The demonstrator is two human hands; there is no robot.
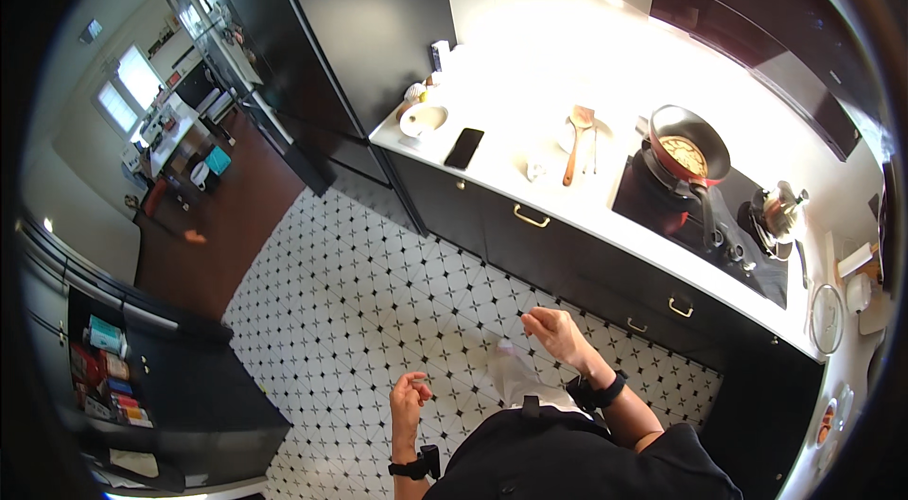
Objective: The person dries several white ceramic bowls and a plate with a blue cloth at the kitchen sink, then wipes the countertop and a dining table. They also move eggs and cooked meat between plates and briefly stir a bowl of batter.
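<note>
My left hand (409,401) hangs over the patterned tile floor with loosely bent fingers and nothing in it. Farther right, my right hand (555,335) is curled into a loose fist, apart from the drawers below the counter; no object shows in it. On the gas cooktop (638,191) sits a red pan (663,158) with a dark inside, holding a round browned flatbread or pancake (684,154). The pan's dark handle (705,216) points toward me. Left of the cooktop, a wooden spatula (576,145) rests across a small white dish (565,139), with another thin utensil (594,151) beside it.
A black smartphone (465,148) and a white bowl (423,120) lie along the white counter (511,159). A metal kettle (780,209) stands on the right burner, near a glass lid (826,319). Gold handles (531,216) jut from the dark drawers. A tall dark cabinet (369,17) borders the counter.
</note>
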